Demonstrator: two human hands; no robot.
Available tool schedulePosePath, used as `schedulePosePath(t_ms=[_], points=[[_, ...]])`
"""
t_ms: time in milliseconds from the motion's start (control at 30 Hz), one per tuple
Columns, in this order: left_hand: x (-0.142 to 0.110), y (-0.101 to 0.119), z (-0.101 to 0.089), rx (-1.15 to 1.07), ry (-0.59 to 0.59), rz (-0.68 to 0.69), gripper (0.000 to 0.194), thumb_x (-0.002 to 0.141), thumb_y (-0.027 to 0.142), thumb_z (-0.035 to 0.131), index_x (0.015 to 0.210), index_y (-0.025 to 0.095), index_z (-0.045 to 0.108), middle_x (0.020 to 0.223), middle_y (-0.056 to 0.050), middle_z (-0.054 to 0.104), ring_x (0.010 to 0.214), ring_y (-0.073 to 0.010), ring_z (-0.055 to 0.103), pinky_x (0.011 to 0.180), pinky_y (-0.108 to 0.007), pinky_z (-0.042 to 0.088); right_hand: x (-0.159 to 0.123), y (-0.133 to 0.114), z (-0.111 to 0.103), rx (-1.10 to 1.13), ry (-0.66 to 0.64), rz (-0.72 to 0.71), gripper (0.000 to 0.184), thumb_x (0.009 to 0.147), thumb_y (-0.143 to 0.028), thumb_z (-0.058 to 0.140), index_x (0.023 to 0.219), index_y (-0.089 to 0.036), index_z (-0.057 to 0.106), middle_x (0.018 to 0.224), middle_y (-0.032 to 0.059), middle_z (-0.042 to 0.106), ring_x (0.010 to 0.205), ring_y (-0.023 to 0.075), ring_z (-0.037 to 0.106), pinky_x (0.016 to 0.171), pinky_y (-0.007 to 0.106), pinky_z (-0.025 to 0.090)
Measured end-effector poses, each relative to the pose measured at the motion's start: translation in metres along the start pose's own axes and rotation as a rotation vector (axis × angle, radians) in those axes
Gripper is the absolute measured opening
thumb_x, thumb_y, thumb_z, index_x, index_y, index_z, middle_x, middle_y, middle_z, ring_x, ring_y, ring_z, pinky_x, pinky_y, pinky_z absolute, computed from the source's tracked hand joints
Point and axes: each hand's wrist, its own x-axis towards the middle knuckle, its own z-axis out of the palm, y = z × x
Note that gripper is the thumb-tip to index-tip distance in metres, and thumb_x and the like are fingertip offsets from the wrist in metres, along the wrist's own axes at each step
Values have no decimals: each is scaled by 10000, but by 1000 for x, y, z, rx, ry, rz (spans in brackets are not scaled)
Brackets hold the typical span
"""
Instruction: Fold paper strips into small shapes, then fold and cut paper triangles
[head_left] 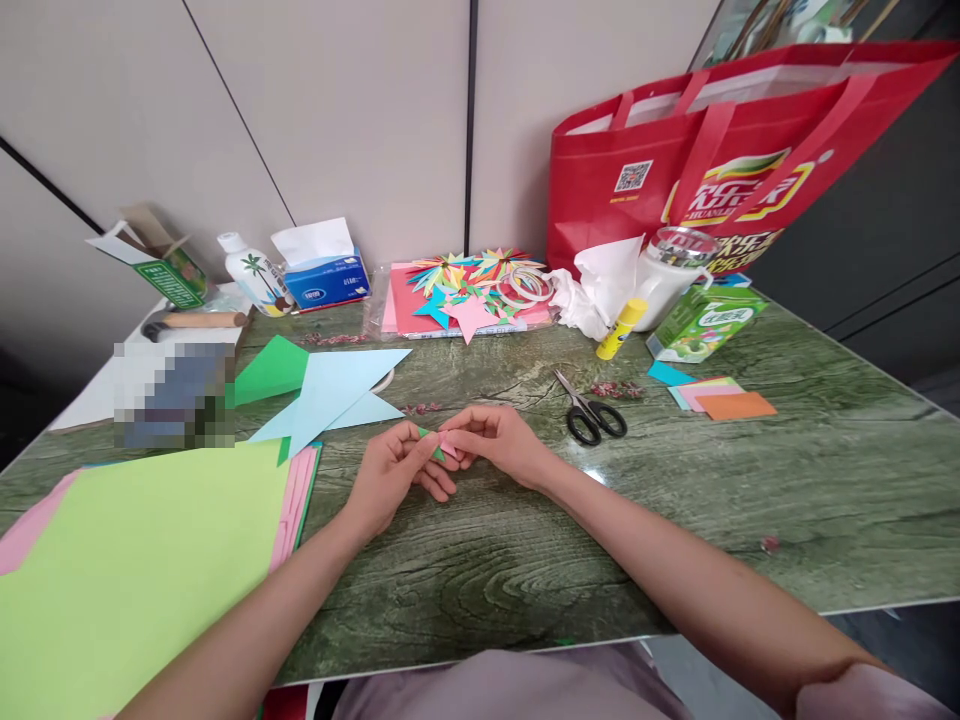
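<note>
Over the middle of the table, my left hand (394, 470) pinches a small green folded paper piece (438, 453) between thumb and fingers. Touching it is a small pink folded paper piece (448, 445), gripped by the thumb and fingers of my right hand (499, 440). My fingertips cover much of both pieces, so I cannot tell whether they are joined. To the right of my right hand lie black-handled scissors (592, 415), blades pointing away. A large light-blue paper star (330, 390) and a green folded paper (271, 372) rest beyond my left hand.
Stacked coloured paper (165, 550) covers the near left. Small paper rectangles (739, 404) lie at right. Along the back stand a tissue pack (326, 280), folded paper stars (472, 310), a yellow glue stick (622, 330), a green drink carton (705, 325) and a red bag (600, 220).
</note>
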Motion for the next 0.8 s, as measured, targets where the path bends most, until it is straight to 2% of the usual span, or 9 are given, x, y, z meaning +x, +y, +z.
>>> schedulePosePath(t_ms=[200, 300, 400, 533, 633, 733, 800], points=[[0, 1, 2, -3, -11, -27, 238, 774, 350, 595, 737, 138, 493, 672, -67, 693, 537, -182, 662, 486, -282, 536, -1, 1, 3, -14, 45, 14, 226, 652, -340, 699, 696, -144, 594, 533, -31, 598, 480, 78, 533, 533, 232, 462], [-1, 1, 4, 40, -12, -35, 251, 742, 355, 629, 747, 134, 511, 658, -53, 683, 529, -172, 656, 488, -277, 538, -2, 9, 5, -72, 91, -33, 203, 679, -324, 671, 687, -155, 559, 531, -29, 591, 474, 86, 539, 508, 228, 453], [-1, 2, 4, 67, -20, -37, 252, 720, 343, 653, 730, 138, 508, 600, -24, 656, 449, -135, 611, 418, -233, 499, -2, 13, 7, -125, 125, -119, 182, 697, -282, 657, 766, -170, 532, 540, -43, 583, 490, 93, 560, 500, 214, 444], [1, 6, -3, -14, -106, -123, 213, 732, 303, 639, 700, 142, 504, 582, -6, 634, 370, -82, 529, 330, -172, 415, -3, 7, 5, -148, 40, -174, 137, 740, -287, 620, 776, -162, 578, 605, -26, 586, 515, 79, 545, 524, 210, 461], [3, 10, -12, -101, -159, -224, 181, 743, 264, 621, 671, 139, 513, 552, 15, 605, 331, -41, 464, 282, -120, 326, -4, 0, 1, -121, -60, -183, 156, 768, -303, 593, 843, -171, 629, 771, 13, 603, 612, 95, 579, 592, 240, 502], [4, 13, -18, -126, -201, -297, 166, 739, 257, 628, 671, 137, 536, 533, 25, 591, 316, -26, 437, 264, -104, 280, -5, -2, -2, -126, -137, -225, 186, 738, -299, 639, 892, -197, 646, 915, 39, 583, 727, 124, 590, 639, 258, 507], [4, 13, -19, -116, -234, -342, 158, 731, 264, 640, 694, 136, 556, 536, 20, 598, 320, -27, 444, 266, -102, 278, -5, -1, -3, -166, -127, -260, 199, 702, -304, 682, 872, -203, 660, 923, 44, 586, 752, 135, 581, 662, 264, 497]])
